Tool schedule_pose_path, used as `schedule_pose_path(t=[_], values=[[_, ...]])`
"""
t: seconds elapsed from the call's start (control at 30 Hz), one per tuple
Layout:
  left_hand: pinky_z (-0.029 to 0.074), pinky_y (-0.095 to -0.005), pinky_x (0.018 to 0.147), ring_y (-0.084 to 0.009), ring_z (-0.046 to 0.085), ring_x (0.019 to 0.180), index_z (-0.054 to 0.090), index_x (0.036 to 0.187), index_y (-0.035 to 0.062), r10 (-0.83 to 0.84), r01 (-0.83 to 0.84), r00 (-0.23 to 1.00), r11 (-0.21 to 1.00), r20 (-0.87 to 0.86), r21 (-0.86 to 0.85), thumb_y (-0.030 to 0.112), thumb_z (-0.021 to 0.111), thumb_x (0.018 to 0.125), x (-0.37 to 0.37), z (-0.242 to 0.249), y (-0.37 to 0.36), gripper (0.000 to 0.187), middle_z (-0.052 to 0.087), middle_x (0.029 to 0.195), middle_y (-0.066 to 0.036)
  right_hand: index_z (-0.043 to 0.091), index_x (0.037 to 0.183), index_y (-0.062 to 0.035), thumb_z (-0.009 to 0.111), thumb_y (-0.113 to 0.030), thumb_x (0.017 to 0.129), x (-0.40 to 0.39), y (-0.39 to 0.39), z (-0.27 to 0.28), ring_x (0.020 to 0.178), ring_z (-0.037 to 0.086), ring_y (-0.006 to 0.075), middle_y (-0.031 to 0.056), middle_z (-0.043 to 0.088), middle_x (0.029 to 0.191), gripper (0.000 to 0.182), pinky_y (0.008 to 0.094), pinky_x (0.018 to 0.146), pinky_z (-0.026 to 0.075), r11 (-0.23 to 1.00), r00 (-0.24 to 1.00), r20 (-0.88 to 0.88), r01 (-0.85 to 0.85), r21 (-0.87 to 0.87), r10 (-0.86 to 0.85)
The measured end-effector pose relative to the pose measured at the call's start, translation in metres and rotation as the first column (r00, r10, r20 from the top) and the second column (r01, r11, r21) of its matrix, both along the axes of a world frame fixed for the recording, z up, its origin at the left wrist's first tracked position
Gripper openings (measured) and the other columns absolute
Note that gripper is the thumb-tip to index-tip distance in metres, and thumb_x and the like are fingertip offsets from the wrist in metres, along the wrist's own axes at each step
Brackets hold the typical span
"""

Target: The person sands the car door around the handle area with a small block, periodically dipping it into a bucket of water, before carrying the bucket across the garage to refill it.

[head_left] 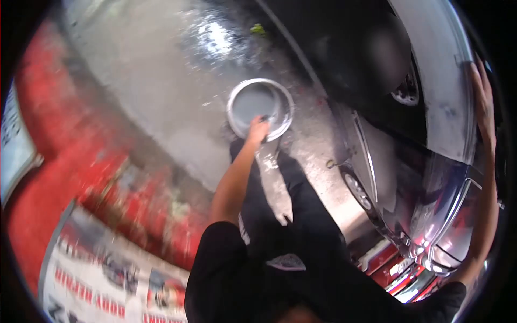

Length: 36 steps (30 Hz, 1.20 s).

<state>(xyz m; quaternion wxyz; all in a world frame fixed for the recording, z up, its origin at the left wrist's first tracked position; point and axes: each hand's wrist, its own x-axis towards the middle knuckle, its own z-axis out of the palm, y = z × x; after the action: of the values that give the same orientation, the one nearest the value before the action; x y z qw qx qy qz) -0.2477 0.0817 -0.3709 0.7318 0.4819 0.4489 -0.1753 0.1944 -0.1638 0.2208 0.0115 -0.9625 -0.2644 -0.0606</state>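
Reaching to the bucket: my left hand (258, 130) is at the near rim of the round bucket (232, 110), at about 6 o'clock on that rim. Its fingers look bent, with something small and dark by them. From where I sit I cannot tell whether they are clamped on it, on the rim, or on nothing.
Bucket: just above the middle of my view, towards 12 o'clock, standing on the floor (172, 124). It has a pale rim, and I read a cloudy grey liquid (252, 103) inside.
Right hand: out at between 2 and 3 o'clock, my right hand (483, 94) lies along the outer edge of the grey body panel (444, 89). The fingers are stretched out, not clamped on anything I can see.
Hands as a pair: well apart, one low at the bucket, the other on the vehicle side.
Vehicle side: dark glossy bodywork (447, 175) meets the grey panel at 3 o'clock. One wheel (405, 89) shows at 2 o'clock, another nearer 4 o'clock.
Floor: grey and wet-looking, with a bright glare at 11 o'clock and a small yellow-green scrap (258, 29) at 12.
Left edge: a worn red surface (48, 172) runs round 9 o'clock. A sign (102, 272) at 8 o'clock carries upside-down red lettering, "BODY REPAIR".
Close below: black sleeves and dark trousers (312, 199) fill 6 o'clock.
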Motion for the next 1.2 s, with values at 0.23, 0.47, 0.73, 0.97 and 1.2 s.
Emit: schedule_pose_path(t=[0.23,0.47,0.73,0.97,1.2], values=[[0.051,-0.0463,0.096,-0.0399,0.067,0.106,0.063,0.122,-0.0024,-0.326,0.426,0.903,0.611,-0.278,0.667,0.011,0.053,0.09,0.046,-0.245,0.012,0.035,0.07,0.113,-0.023,0.04,0.157,-0.0084,0.046,-0.054,0.104,0.0,-0.04,0.063,0.146,0.039,0.0273,0.0157,0.04,0.16,0.069,0.04,0.123,0.027,0.978,0.98,0.133,0.167,-0.125,-0.15],[0.053,-0.0505,0.091,-0.0436,0.067,0.102,0.061,0.12,-0.0016,-0.416,0.462,0.883,0.689,-0.216,0.558,0.02,0.057,0.094,-0.025,-0.408,-0.043,0.034,0.07,0.109,-0.024,0.04,0.155,-0.0027,0.045,-0.047,0.108,-0.011,-0.035,0.084,0.142,0.042,0.0221,0.0147,0.044,0.157,0.065,0.0355,0.121,0.027,0.969,0.965,0.088,0.248,0.011,-0.248],[0.048,-0.0374,0.086,-0.0183,0.06,0.091,0.066,0.111,-0.0027,-0.138,0.115,0.958,0.988,0.25,0.104,0.025,0.058,0.103,0.098,0.034,-0.067,0.03,0.069,0.101,-0.01,0.045,0.149,0.0064,0.052,-0.037,0.107,-0.028,0.039,0.026,0.121,0.057,0.0151,0.0119,0.063,0.133,0.06,0.0264,0.106,0.041,0.988,0.982,-0.153,0.129,0.09,-0.114],[0.052,-0.0269,0.085,-0.0084,0.064,0.092,0.072,0.113,-0.0023,0.492,-0.207,0.667,0.844,0.56,-0.494,0.008,0.069,0.097,0.204,0.332,-0.044,0.019,0.074,0.101,-0.004,0.045,0.147,0.0094,0.053,-0.042,0.104,-0.029,0.054,0.016,0.129,0.056,0.0244,0.0219,0.061,0.138,0.068,0.0315,0.111,0.038,0.998,0.987,-0.146,0.064,0.014,-0.062],[0.047,-0.0226,0.061,-0.0025,0.056,0.069,0.071,0.092,0.0005,0.564,-0.313,0.581,0.82,0.586,-0.479,0.003,0.072,0.09,0.27,0.384,-0.073,0.004,0.066,0.079,0.004,0.048,0.146,0.0069,0.054,-0.051,0.1,-0.04,0.066,0.013,0.131,0.056,0.0307,0.0257,0.059,0.14,0.075,0.0342,0.112,0.038,0.998,0.998,-0.037,0.059,-0.018,-0.06]])
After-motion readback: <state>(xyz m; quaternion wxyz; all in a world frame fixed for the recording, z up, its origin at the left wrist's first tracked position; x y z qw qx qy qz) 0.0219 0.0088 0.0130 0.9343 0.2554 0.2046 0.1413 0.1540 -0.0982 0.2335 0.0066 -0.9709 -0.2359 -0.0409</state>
